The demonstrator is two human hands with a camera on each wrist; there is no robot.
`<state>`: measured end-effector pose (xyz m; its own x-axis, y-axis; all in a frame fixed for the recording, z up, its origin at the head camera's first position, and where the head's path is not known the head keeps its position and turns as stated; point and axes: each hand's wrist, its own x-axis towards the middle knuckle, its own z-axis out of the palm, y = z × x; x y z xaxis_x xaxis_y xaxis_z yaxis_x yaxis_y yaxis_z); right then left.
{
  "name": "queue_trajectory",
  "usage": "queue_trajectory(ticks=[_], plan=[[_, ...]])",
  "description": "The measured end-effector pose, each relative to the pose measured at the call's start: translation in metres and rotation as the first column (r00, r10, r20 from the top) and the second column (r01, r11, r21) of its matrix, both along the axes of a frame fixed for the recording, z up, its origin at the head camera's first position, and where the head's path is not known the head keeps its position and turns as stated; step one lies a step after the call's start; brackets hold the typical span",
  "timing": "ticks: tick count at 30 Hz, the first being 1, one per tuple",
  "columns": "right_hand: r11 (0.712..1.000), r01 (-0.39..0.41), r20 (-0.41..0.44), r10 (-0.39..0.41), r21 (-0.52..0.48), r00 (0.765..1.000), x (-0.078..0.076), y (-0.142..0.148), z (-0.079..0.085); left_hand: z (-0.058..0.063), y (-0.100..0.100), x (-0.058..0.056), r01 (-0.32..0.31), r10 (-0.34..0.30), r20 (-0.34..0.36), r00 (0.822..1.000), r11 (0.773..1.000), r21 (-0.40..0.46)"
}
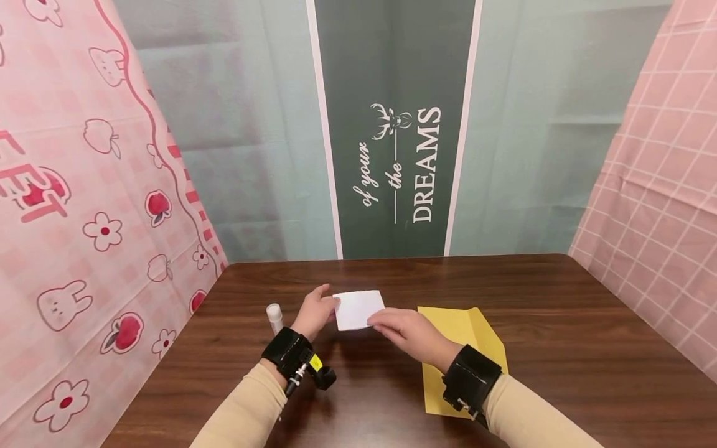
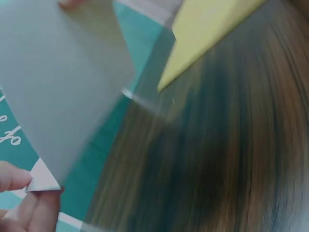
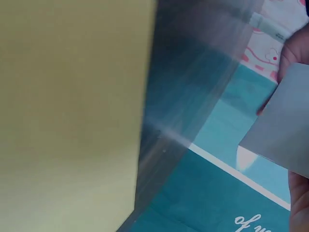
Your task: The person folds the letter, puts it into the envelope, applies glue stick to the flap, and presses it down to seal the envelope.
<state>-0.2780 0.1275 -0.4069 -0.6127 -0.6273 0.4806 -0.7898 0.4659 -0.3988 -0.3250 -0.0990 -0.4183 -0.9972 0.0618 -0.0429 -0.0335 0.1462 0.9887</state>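
Note:
Both hands hold a small white sheet of paper (image 1: 359,310) above the table. My left hand (image 1: 315,313) pinches its left side; in the left wrist view, thumb and fingers (image 2: 43,210) grip a corner where a small white triangle is turned over. On the paper's lower right corner, my right hand (image 1: 411,335) pinches with thumb and fingers. The right wrist view shows the paper (image 3: 282,123) at its right edge, partly cut off. Under the right forearm lies a yellow envelope (image 1: 448,323) with a pointed flap spread to the right.
A white glue stick (image 1: 274,316) stands on the table just left of my left hand. The brown wooden table (image 1: 538,298) ends at a green and teal curtain (image 1: 392,236). Pink patterned cloths hang at both sides.

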Motion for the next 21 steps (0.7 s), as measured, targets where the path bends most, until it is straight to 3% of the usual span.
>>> queue_trajectory(ticks=[3,6,10,13,16,21], plan=[[0.999,0.024,0.028,-0.025,0.028,0.999,0.0,-0.001,-0.003,0.0,0.002,0.003,0.007,-0.007,-0.031,1.0,1.0,0.025],[0.994,0.104,0.006,-0.104,0.021,0.995,-0.001,-0.003,-0.005,0.001,0.004,0.009,0.084,-0.083,-0.092,0.992,0.996,0.008],[0.974,0.227,-0.034,-0.226,0.018,0.973,-0.005,-0.005,-0.005,0.002,0.006,0.017,0.253,-0.251,-0.145,0.957,0.967,-0.005],[0.959,0.282,0.004,-0.282,0.014,0.959,-0.008,-0.005,-0.006,0.004,0.007,0.021,0.34,-0.339,-0.169,0.925,0.94,-0.029],[0.948,0.32,0.073,-0.319,0.007,0.945,-0.01,-0.006,-0.008,0.006,0.006,0.024,0.358,-0.366,-0.192,0.911,0.931,-0.076],[0.933,0.361,0.131,-0.358,0.0,0.925,-0.009,-0.008,-0.009,0.005,0.004,0.026,0.314,-0.351,-0.245,0.904,0.933,-0.178]])
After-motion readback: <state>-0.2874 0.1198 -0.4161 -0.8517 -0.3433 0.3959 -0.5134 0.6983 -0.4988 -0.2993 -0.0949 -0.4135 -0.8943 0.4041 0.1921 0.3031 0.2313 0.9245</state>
